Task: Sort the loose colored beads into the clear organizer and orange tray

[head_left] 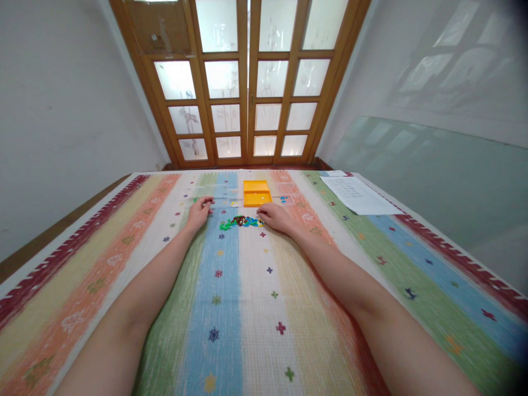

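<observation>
The pile of tiny pieces point(240, 221), green at its left end, dark red in the middle, and blue with some yellow at its right, lies loose on the cloth-covered tabletop point(256, 308), between the hands and near the far edge. Each piece looks very light and stiff, probably hard plastic, smooth enough to slip or skitter and unlikely to break; the best hold seems a fingertip pinch across one piece's sides, taken from the edge of the heap. The right hand point(273, 215) is at the pile's right end, fingertips bunched and pointing inward; whether that grip pinches a piece cannot be told. The left hand point(201, 210) is at the left clear tray point(220, 193), its grip loosely parted with nothing visible between thumb and fingers. Just beyond the pile, an orange box point(254, 186) stands open with a few pale bits inside, and blue bits show in the right clear tray point(289, 190). Farther right lies a white sheet point(358, 196) bearing lines of writing too small to read. No brand or label is legible. Glazed wooden doors point(248, 110) stand behind.
</observation>
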Motion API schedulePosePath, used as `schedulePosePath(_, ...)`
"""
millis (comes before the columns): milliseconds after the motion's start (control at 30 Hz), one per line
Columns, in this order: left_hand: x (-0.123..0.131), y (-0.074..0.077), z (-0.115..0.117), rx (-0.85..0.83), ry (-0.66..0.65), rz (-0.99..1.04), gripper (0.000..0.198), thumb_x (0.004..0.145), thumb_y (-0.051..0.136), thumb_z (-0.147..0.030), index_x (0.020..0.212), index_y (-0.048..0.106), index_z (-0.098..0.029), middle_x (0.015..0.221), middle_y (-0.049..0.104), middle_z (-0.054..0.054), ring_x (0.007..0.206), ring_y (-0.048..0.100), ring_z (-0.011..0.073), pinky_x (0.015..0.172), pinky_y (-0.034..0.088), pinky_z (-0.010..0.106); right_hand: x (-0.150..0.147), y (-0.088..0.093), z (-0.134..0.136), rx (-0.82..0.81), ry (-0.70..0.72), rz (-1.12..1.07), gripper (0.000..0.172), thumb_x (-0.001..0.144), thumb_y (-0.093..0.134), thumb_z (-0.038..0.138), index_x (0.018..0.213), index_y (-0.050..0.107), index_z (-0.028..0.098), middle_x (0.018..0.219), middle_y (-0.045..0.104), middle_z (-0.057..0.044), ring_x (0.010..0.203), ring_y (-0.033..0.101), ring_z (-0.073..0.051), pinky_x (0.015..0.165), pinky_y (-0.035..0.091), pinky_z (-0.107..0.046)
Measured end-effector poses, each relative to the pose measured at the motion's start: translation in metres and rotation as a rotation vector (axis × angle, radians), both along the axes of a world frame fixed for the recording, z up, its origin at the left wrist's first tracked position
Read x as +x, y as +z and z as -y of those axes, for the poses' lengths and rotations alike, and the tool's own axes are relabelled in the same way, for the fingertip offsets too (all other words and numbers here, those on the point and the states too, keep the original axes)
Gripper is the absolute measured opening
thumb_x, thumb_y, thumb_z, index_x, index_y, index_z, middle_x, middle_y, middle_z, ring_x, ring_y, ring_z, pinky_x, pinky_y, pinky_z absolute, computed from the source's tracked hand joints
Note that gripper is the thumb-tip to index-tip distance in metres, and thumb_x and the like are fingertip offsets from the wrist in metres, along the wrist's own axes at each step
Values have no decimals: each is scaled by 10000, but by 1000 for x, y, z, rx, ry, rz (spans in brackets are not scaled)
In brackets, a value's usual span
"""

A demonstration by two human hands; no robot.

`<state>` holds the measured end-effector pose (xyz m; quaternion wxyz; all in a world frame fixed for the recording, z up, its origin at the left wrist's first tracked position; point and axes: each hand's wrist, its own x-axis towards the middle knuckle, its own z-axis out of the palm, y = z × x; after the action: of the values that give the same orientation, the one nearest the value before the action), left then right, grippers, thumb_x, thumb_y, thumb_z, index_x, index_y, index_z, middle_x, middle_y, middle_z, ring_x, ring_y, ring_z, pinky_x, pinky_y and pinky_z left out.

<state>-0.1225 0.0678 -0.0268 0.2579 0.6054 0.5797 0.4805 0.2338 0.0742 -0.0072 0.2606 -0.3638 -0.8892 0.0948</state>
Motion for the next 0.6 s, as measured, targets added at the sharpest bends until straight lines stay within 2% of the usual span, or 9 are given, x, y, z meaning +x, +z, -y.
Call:
schedulePosePath(100, -1, -4, -2, 0, -4, 36, 495, 942, 491, -271, 1425, 575, -201, 1302, 701, 109, 675, 654, 119, 726, 575, 296, -4, 6, 8, 11, 40, 46, 158, 978, 613, 251, 956, 766, 217, 956, 724, -75, 932, 628, -222, 845, 460, -327)
schedulePosePath(200, -1, -8, -4, -5, 8, 35, 564, 941, 515, -268, 1504, 516, -231, 1343, 682, 121, 683, 662, 126, 764, 586, 332, -6, 9, 11, 13, 54, 71, 134, 967, 643, 249, 960, 774, 217, 987, 715, -84, 958, 621, -227, 861, 457, -331)
schedulePosePath(333, 0, -7, -3, 16, -5, -7, 566, 937, 509, -259, 1502, 513, -226, 1337, 685, 122, 677, 662, 126, 787, 584, 346, -6, 9, 11, -11, 80, 74, 128, 966, 651, 240, 966, 777, 215, 1006, 710, -87, 954, 624, -221, 858, 460, -325)
schedulePosePath(467, 5, -2, 4, 8, -59, -134, 501, 940, 512, -264, 1434, 569, -210, 1252, 724, 89, 726, 681, 139, 809, 566, 321, -8, 6, 10, -33, 91, 36, 114, 947, 658, 211, 939, 772, 213, 1004, 709, -80, 959, 628, -216, 876, 462, -325)
schedulePosePath(600, 13, 4, 11, 14, -111, -251, 482, 930, 525, -262, 1405, 596, -224, 1192, 743, 57, 752, 683, 150, 810, 550, 308, -9, 3, 9, -69, 39, -58, 85, 912, 658, 195, 900, 742, 205, 943, 721, -57, 907, 636, -203, 828, 468, -305)
